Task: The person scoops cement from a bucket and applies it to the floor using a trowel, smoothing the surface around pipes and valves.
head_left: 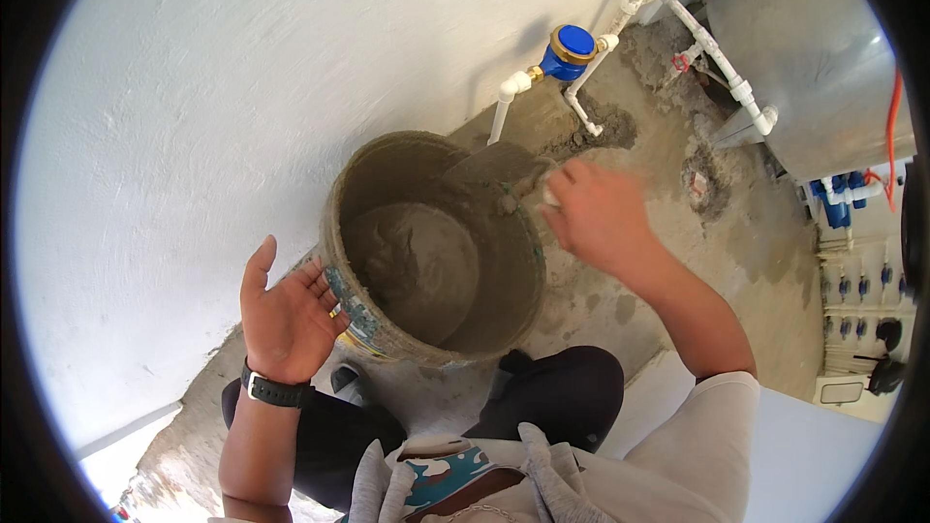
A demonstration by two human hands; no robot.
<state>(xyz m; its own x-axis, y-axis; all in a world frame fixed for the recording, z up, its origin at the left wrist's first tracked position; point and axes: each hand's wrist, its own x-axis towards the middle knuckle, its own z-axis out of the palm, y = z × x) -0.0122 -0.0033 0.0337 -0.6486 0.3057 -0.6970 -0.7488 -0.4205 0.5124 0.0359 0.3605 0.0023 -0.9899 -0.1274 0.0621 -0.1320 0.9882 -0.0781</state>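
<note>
A mortar-caked bucket [341, 223] stands on the floor in front of me, with wet grey mortar [426, 266] in its bottom. At its far right rim, my right hand [596, 213] is closed round the handle of a trowel [484, 167], slightly smeared by motion. The trowel's flat blade, coated with mortar, reaches in over the bucket's inner wall. My left hand [288, 315] is at the bucket's left outer side, palm up and thumb spread. Its fingertips are at the bucket wall; whether they press on it I cannot tell.
Beyond the bucket, a blue water meter [570, 51] sits on white pipes [509, 87] by the white wall [223, 68]. More pipe with red valve handles [681, 62] runs beside a large metal tank [814, 48]. Patches of rough mortar [610, 131] lie round the pipe foot.
</note>
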